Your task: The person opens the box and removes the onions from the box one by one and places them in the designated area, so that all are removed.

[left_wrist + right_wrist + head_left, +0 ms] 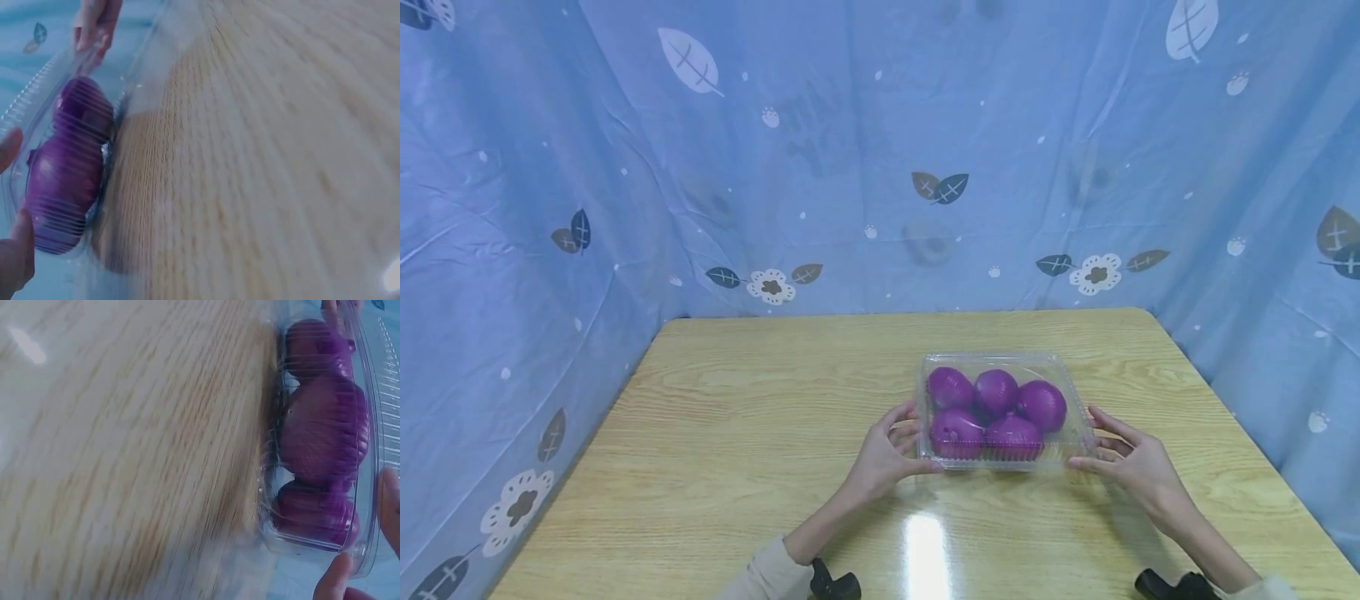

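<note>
Several purple onions [996, 393] lie inside a clear plastic clamshell box [1060, 457] with its lid down, on the right half of the table. My left hand [880, 454] holds the box by its left end, thumb at the near corner and fingers along the side. At the opposite end, my right hand [1138, 471] grips it in the same way. Through the ribbed side, the left wrist view shows onions [65, 169] packed close together. In the right wrist view, more onions [325, 428] press near the wall. Whether the box touches the table I cannot tell.
The light wooden table [760, 400] reaches back to a blue patterned curtain [850, 167], which also hangs along both sides. A bright light reflection [925, 554] shows on the near tabletop. Black wrist straps [835, 583] sit at the sleeves.
</note>
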`<state>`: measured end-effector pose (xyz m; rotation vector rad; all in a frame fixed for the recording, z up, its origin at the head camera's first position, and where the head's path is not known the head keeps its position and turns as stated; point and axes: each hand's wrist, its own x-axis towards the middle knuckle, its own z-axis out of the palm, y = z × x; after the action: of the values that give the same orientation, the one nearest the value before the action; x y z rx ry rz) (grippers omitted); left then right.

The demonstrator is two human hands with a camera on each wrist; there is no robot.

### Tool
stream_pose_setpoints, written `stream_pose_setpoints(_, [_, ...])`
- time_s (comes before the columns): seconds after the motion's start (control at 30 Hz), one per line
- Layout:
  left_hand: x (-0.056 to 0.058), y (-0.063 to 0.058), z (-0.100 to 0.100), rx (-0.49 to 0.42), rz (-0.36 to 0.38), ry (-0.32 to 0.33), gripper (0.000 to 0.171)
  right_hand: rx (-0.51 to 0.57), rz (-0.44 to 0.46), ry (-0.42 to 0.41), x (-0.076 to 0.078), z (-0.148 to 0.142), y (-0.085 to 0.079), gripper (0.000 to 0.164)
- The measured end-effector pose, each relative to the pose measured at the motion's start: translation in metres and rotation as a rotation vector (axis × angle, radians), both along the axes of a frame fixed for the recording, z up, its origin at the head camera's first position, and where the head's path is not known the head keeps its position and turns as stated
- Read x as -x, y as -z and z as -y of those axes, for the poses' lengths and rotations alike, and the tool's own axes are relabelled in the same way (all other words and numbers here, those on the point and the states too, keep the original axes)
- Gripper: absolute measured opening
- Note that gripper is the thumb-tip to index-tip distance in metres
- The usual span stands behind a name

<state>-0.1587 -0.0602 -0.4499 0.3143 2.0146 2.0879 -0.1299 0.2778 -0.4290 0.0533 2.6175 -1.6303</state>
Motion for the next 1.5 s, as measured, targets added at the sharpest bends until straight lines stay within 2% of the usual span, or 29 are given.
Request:
stream_pose_setpoints(0.2, [0.002,0.001,0.003,0.04,-0.032,-0.01,0.093,-0.019,-0.053,0.034,-0.005,-0.001,0.003,0.078])
stream_pose_setpoints(0.33, [0.002,0.0,0.004,0.097,-0.065,-0.026,0.086,-0.021,-0.07,0.012,-0.009,-0.002,0.003,0.079])
stream_pose_setpoints(0.47, [0.0,0.0,0.003,0.111,-0.076,-0.018,0.077,-0.005,-0.064,-0.002,-0.009,-0.004,0.001,0.08])
stream_pose_setpoints(0.63, [-0.002,0.002,0.0,0.098,-0.088,0.003,0.082,-0.006,-0.095,0.018,-0.01,-0.008,0.002,0.077])
stream_pose_setpoints(0.77, [-0.002,0.002,-0.002,0.132,-0.138,0.008,0.083,-0.045,-0.138,0.006,-0.012,-0.01,0.004,0.074])
stream_pose_setpoints(0.9, [-0.002,-0.004,-0.004,0.184,-0.186,-0.014,0.072,-0.101,-0.167,-0.023,-0.011,-0.012,0.004,0.074])
stream_pose_setpoints(1.07, [-0.004,-0.012,-0.007,0.176,-0.189,-0.024,0.058,-0.121,-0.171,-0.039,-0.007,-0.012,0.002,0.074])
stream_pose_setpoints(1.17, [-0.001,-0.008,-0.006,0.177,-0.207,0.016,0.054,-0.088,-0.162,-0.053,-0.006,-0.013,0.003,0.072])
stream_pose_setpoints(1.27, [0.005,-0.008,0.001,0.229,-0.232,0.106,0.053,-0.001,-0.141,-0.085,-0.004,-0.015,0.005,0.069])
stream_pose_setpoints(1.4, [0.013,-0.022,0.017,0.383,-0.302,0.208,0.041,0.113,-0.127,-0.123,-0.003,-0.018,0.01,0.076])
stream_pose_setpoints(1.5, [0.021,-0.037,0.026,0.485,-0.39,0.23,0.028,0.211,-0.172,-0.154,-0.001,-0.019,0.013,0.077])
